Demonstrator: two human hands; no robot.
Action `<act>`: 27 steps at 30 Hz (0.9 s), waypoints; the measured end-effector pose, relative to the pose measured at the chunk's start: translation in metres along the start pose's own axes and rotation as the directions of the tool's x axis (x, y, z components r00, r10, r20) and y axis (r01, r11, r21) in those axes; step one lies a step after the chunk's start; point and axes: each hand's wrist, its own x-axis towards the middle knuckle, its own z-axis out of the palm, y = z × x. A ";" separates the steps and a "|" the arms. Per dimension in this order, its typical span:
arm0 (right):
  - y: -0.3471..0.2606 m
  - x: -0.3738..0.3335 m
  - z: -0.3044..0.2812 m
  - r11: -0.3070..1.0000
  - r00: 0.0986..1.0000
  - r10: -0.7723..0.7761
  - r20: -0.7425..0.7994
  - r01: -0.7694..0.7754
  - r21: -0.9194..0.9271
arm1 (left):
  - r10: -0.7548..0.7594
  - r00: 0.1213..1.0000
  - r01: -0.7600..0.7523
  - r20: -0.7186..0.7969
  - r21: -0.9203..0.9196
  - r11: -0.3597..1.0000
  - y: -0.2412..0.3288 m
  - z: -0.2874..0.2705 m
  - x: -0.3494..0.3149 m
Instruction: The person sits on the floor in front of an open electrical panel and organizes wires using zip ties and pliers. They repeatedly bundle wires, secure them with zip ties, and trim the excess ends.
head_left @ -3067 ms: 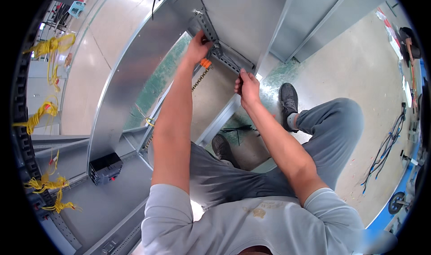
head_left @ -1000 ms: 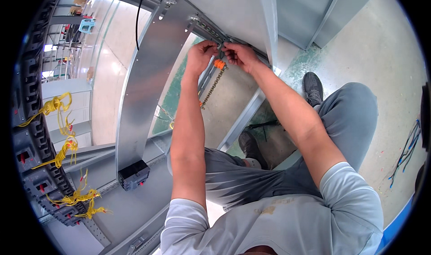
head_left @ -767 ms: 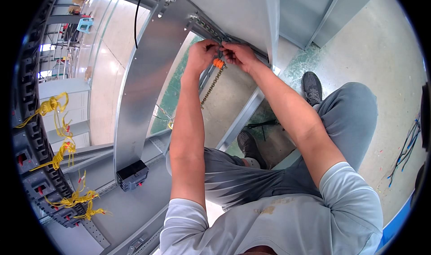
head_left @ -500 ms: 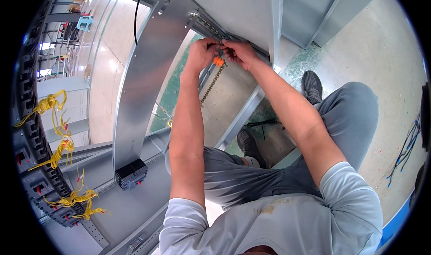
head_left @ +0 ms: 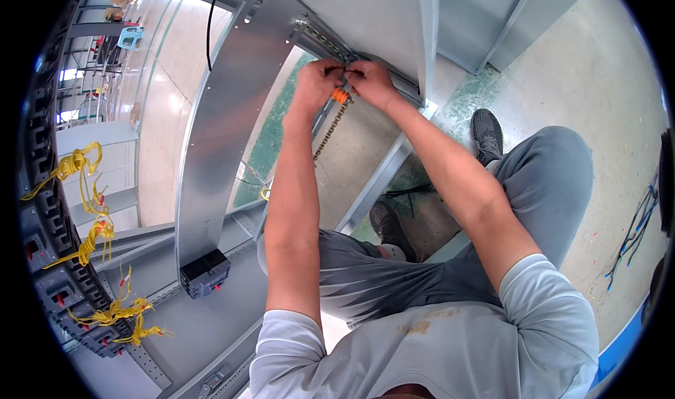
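My left hand (head_left: 315,88) and right hand (head_left: 373,86) crowd twelve o'clock of the ribbed orange block (head_left: 340,96), likely for control — pinched or apart, can't tell.

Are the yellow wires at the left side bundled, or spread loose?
Bundled: the yellow wires are gathered in bunches, with some ends hanging free.

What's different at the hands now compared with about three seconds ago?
The right hand has moved left and away from the body, closing in beside the left hand; anything between their fingertips is too small to tell. The camera view has shifted too. The left hand remains near the orange piece; the black breaker block stays on its panel.
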 end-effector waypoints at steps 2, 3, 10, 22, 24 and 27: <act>-0.003 -0.004 -0.003 0.991 0.997 -0.071 -0.043 0.065 -0.118 | 0.006 1.000 -0.006 0.011 -0.022 1.000 0.003 0.000 -0.001; -0.007 -0.006 -0.005 0.980 0.992 -0.108 -0.061 0.096 -0.177 | 0.005 1.000 -0.004 0.012 -0.027 1.000 0.005 0.000 -0.002; -0.028 -0.009 -0.011 0.900 0.985 -0.172 -0.021 0.149 -0.409 | -0.006 0.999 0.012 0.040 -0.170 0.985 -0.004 0.002 -0.001; -0.030 -0.025 -0.009 0.915 0.979 -0.199 -0.038 0.172 -0.366 | 0.248 0.911 -0.141 -0.330 0.317 0.938 -0.020 0.024 -0.003; -0.033 -0.033 -0.011 0.924 0.972 -0.235 -0.030 0.213 -0.318 | 0.263 0.888 -0.129 -0.378 0.345 0.930 -0.023 0.028 0.000; -0.035 -0.037 -0.014 0.911 0.980 -0.198 0.028 0.194 -0.363 | 0.246 0.873 -0.104 -0.421 0.333 0.937 -0.027 0.030 0.002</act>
